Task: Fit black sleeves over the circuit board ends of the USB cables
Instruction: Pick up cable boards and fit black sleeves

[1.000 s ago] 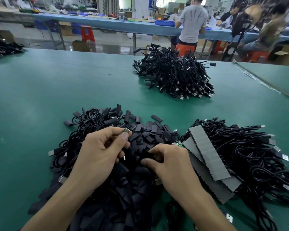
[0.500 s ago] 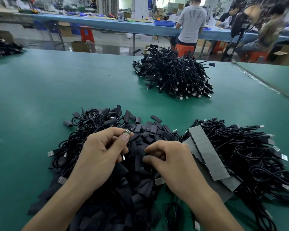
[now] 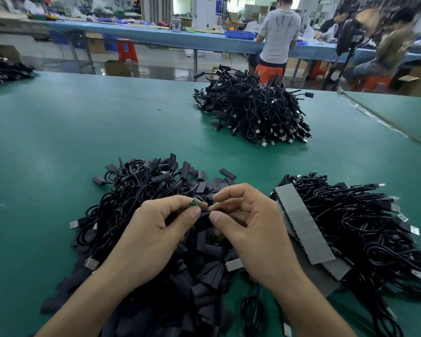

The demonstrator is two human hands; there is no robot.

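Note:
My left hand (image 3: 156, 229) pinches a USB cable by its small green circuit board end (image 3: 195, 202), which sticks up between thumb and forefinger. Right beside it, my right hand (image 3: 248, 222) pinches a flat black sleeve (image 3: 203, 218) between thumb and forefinger, just right of and below the board. Both hands hover over a heap of loose black sleeves (image 3: 199, 283) mixed with black USB cables (image 3: 131, 186) on the green table (image 3: 58, 142).
Grey foam strips (image 3: 304, 227) lie on a pile of USB cables (image 3: 374, 229) at the right. Another heap of cables (image 3: 253, 110) sits farther back, and a smaller one (image 3: 3, 71) at the far left. People work at blue benches behind.
My right hand has lifted out of the sleeve heap with a sleeve and come up beside the board. My left hand has kept its hold on the board end.

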